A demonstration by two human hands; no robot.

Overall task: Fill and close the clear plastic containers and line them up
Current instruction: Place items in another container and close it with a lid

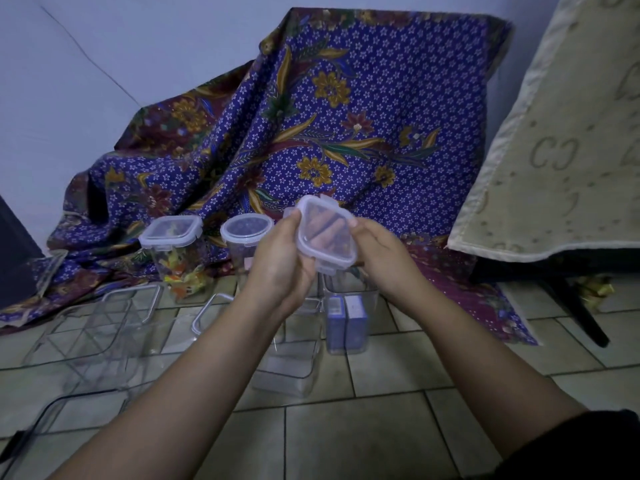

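Both hands are up over the tiled floor (pixel 381 427), gripping a square clear lid (pixel 327 233) with lilac snap flaps: left hand (pixel 280 261) pinching its left edge, right hand (pixel 377 251) fingers behind it. Directly below stands an open container (pixel 346 320) holding blue boxes; two closed containers (pixel 173 251) stand left.

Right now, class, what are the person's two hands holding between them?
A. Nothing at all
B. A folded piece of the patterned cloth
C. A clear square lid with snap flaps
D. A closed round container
C: the left hand and the right hand grip a clear square lid by its edges, above the open containers on the floor.
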